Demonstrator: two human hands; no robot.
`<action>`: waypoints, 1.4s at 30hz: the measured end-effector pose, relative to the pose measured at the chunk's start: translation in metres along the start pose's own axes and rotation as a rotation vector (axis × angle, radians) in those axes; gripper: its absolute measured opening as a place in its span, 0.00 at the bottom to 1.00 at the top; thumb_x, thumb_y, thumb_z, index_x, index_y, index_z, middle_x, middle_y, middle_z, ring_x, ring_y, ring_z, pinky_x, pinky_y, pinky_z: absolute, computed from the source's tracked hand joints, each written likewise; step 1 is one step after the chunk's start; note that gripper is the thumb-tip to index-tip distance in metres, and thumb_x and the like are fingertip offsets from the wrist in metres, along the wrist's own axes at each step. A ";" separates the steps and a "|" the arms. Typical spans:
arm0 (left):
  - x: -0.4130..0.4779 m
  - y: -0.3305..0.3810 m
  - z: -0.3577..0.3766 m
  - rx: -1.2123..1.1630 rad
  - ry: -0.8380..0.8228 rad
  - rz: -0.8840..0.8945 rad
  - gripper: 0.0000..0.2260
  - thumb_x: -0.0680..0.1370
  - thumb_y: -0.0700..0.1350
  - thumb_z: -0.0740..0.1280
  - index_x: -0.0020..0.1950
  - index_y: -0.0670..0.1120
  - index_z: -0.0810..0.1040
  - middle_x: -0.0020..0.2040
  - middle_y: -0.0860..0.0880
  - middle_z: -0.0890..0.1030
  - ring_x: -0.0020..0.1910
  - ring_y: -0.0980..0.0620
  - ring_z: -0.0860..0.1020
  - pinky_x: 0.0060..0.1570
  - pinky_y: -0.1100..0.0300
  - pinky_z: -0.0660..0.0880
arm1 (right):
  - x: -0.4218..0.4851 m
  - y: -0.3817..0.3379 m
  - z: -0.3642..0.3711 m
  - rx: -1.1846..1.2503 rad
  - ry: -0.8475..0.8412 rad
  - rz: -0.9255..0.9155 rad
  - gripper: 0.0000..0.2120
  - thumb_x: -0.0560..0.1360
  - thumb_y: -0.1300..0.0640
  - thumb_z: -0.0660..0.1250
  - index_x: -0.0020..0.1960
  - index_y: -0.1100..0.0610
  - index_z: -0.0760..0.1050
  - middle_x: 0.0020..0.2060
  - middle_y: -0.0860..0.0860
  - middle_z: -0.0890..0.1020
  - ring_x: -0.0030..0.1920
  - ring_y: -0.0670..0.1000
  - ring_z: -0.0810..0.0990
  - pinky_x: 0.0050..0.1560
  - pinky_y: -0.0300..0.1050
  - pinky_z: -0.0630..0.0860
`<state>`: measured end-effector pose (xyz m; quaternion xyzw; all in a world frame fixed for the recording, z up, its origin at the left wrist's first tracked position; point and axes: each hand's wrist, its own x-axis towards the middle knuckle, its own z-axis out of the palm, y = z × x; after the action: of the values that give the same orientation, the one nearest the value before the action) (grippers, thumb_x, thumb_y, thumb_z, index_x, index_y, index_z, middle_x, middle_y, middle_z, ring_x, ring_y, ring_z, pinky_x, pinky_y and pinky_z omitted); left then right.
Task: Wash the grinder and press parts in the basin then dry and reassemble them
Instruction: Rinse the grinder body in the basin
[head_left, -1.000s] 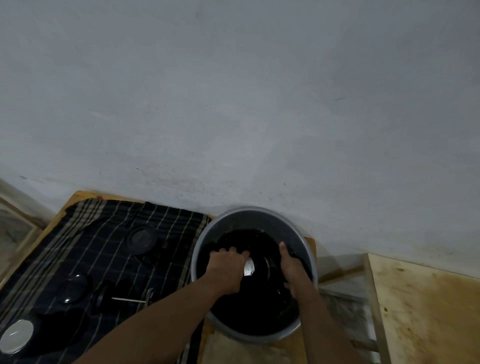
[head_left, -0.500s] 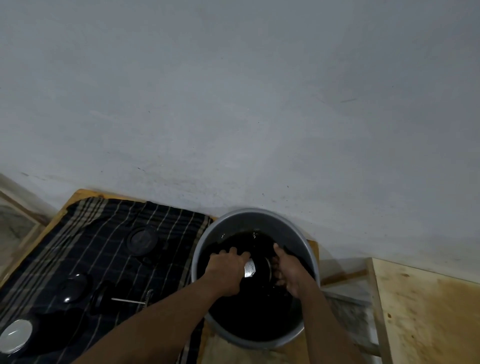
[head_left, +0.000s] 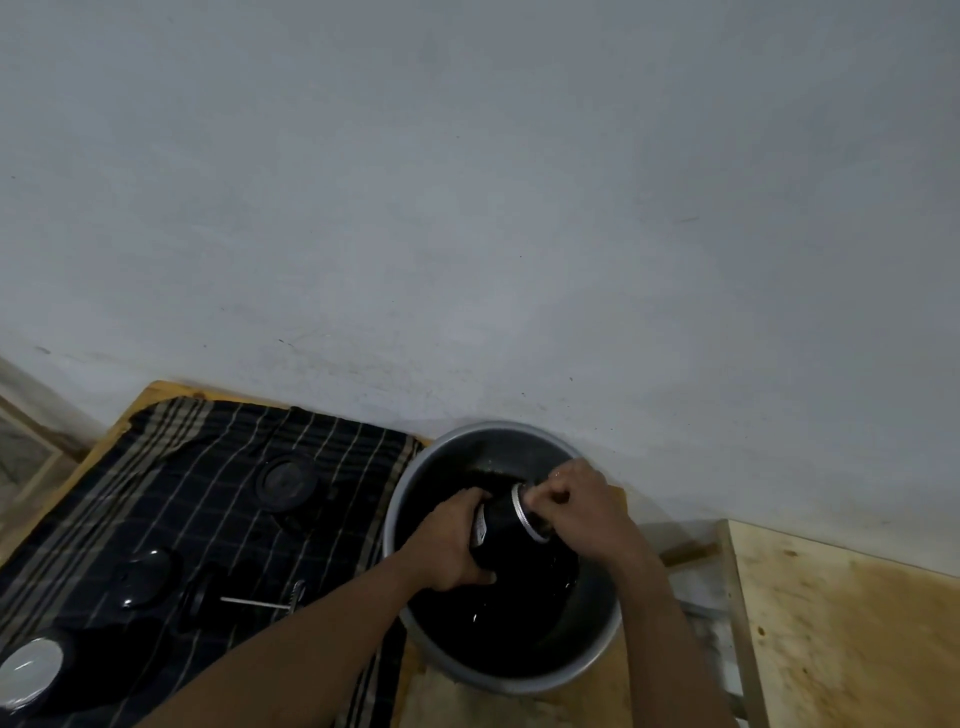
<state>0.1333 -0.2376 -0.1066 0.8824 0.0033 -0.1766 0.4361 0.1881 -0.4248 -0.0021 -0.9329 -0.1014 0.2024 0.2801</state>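
Observation:
A grey metal basin (head_left: 597, 660) of dark water stands at the table's right end. Above the water I hold a black cylindrical grinder body (head_left: 501, 525) with a silver knurled ring, lying on its side. My left hand (head_left: 449, 545) grips its left end. My right hand (head_left: 576, 506) has its fingers curled round the ringed right end. On the dark striped cloth (head_left: 171, 499) lie other parts: a round black lid (head_left: 285, 480), a black domed piece (head_left: 143, 577), a plunger with a thin metal rod (head_left: 254, 603) and a silver-topped disc (head_left: 31, 673).
A pale plastered wall fills the upper view, close behind the basin. A second wooden surface (head_left: 852, 639) lies to the right, across a narrow gap. The wooden table (head_left: 519, 706) shows bare in front of the basin.
Both hands have lifted the grinder body out of the water. My right hand moved up and onto its ringed end; the body now lies clear above the surface.

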 end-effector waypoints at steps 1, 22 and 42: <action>-0.001 -0.001 -0.001 -0.088 0.004 0.017 0.44 0.61 0.46 0.86 0.73 0.47 0.70 0.65 0.52 0.76 0.65 0.53 0.77 0.62 0.69 0.71 | -0.004 -0.009 -0.008 -0.015 -0.015 -0.038 0.05 0.75 0.50 0.74 0.44 0.51 0.85 0.50 0.38 0.75 0.51 0.40 0.75 0.54 0.38 0.69; -0.022 0.062 -0.092 -0.335 -0.487 -0.287 0.19 0.68 0.53 0.77 0.56 0.50 0.81 0.61 0.41 0.83 0.61 0.37 0.82 0.66 0.42 0.78 | -0.008 0.005 0.042 1.074 -0.057 0.712 0.18 0.80 0.44 0.65 0.62 0.56 0.77 0.57 0.61 0.81 0.57 0.63 0.80 0.42 0.53 0.82; -0.013 0.062 -0.050 0.441 -0.338 -0.080 0.41 0.68 0.53 0.82 0.75 0.49 0.66 0.67 0.45 0.76 0.64 0.42 0.78 0.64 0.45 0.77 | 0.006 0.044 0.036 0.960 0.154 0.648 0.15 0.84 0.49 0.59 0.51 0.55 0.82 0.49 0.57 0.83 0.51 0.58 0.80 0.53 0.54 0.79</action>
<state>0.1468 -0.2354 -0.0267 0.9131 -0.0732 -0.3349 0.2207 0.1809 -0.4425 -0.0561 -0.6969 0.3130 0.2328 0.6018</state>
